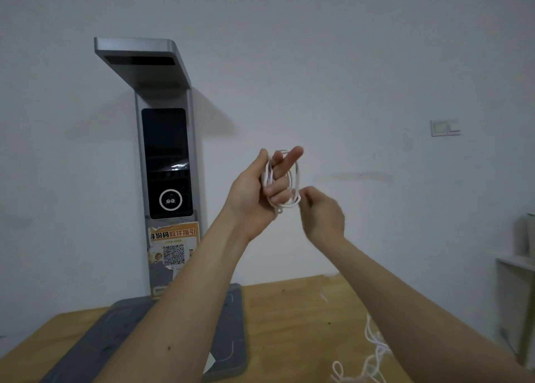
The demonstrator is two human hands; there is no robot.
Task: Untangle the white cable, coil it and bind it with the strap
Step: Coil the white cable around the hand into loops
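Observation:
My left hand (262,193) is raised in front of the wall, palm toward me, with the white cable (296,180) wound in several loops around its fingers. Its thumb points up and one finger sticks out to the right. My right hand (322,213), slightly blurred, is just right of the coil and pinches the cable at the coil's lower right edge. A short white end (279,210) hangs below the left palm. I cannot make out a strap.
A tall grey kiosk (168,162) with a dark screen stands on a grey base (231,339) at the left of the wooden table (289,324). More loose white cord (373,353) lies on the table at lower right. A light switch (444,128) is on the wall.

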